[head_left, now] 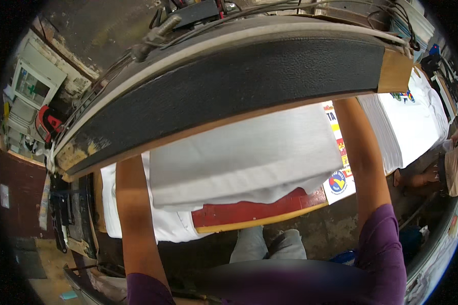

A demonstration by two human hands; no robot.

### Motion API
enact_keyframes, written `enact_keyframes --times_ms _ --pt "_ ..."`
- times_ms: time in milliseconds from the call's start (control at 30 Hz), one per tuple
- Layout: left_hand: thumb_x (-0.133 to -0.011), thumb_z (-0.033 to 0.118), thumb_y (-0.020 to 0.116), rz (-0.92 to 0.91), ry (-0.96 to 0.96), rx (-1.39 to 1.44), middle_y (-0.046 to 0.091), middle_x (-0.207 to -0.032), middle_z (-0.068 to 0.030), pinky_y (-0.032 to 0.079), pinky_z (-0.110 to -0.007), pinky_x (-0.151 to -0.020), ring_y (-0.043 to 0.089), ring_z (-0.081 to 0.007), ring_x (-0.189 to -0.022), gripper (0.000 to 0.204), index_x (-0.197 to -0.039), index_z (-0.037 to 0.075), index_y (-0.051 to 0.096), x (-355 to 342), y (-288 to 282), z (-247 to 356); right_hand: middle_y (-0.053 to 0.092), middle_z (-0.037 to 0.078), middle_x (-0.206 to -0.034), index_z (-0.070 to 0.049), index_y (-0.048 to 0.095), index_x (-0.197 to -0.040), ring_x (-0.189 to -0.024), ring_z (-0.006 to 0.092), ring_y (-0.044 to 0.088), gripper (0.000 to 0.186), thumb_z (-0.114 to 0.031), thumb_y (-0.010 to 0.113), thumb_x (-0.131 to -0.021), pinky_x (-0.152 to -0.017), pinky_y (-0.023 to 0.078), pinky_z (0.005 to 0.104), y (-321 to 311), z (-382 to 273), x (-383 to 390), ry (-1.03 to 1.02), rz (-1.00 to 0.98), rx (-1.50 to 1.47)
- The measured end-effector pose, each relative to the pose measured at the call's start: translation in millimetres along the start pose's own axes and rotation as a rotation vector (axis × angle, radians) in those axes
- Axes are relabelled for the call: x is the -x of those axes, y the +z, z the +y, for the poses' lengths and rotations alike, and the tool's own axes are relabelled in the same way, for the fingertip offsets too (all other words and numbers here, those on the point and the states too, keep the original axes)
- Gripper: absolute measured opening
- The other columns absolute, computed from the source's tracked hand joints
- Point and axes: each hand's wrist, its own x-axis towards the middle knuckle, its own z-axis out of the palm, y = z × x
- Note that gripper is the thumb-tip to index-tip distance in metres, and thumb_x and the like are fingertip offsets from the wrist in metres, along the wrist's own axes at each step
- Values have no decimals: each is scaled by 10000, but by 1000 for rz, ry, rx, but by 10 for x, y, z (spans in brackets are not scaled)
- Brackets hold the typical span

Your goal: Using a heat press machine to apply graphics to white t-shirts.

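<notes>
In a cluttered room with a mottled dark floor [331, 229], a smooth, plain white cloth [244, 162] with a rumpled lower edge spreads over a red, yellow-edged counter [259, 209], partly behind a long, pebbly black beam [249, 76] hiding both hands, whose grip I cannot tell.
</notes>
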Motion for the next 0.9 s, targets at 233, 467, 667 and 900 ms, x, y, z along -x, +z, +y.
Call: enact_keyframes --times_ms 233,467,667,900 --pt "-941 168 544 41 -2 267 602 -1210 -100 425 -324 -1013 560 -197 -1128 334 -1222 -10 579 794 785 -419 608 75 -1121 -20 517 -1277 -929 147 608 388 -75 574 -897 -836 507 290 490 591 1262 85 -110 -135" --pt "-819 -82 627 304 242 186 617 -1121 -3 503 -233 -874 584 -132 -1038 324 -1108 56 584 736 389 -26 604 135 -1145 52 526 -1246 -979 185 626 442 108 573 -810 -867 516 297 -193 -84 1512 -186 -98 179" --pt "-759 -57 686 -30 17 -332 547 -1193 -11 458 -246 -734 534 -105 -909 637 -1340 92 469 1040 217 409 567 166 -1234 54 447 -1340 -962 211 629 639 133 598 -725 -846 520 297 -165 -394 1701 -97 -154 544" --pt "-722 -8 733 -157 -25 -535 550 -1210 -18 445 -240 -711 499 -78 -832 679 -1348 57 481 1028 246 575 591 107 -1176 -24 437 -1379 -987 219 590 725 70 649 -693 -879 486 330 -302 -416 1705 -139 -170 732"
